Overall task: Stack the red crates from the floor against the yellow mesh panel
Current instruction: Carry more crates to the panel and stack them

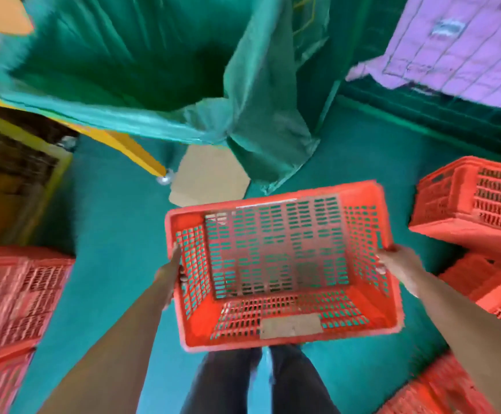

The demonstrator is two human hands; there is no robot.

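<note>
I carry an empty red slotted crate (282, 264) in front of my body, above the green floor, its open side up. My left hand (173, 273) grips its left rim, fingers curled inside the wall. My right hand (392, 264) grips the right rim. More red crates stand stacked at the left (13, 297) and at the right (476, 207), with others at the lower right (440, 386). A yellow frame with dark mesh (19, 162) is at the left, blurred.
A green tarp (183, 85) hangs ahead over a yellow bar with a metal caster (165, 177). A piece of cardboard (210, 177) lies on the floor (117, 234) ahead. A pink mesh-covered mass (458, 46) is at the upper right. My legs show below the crate.
</note>
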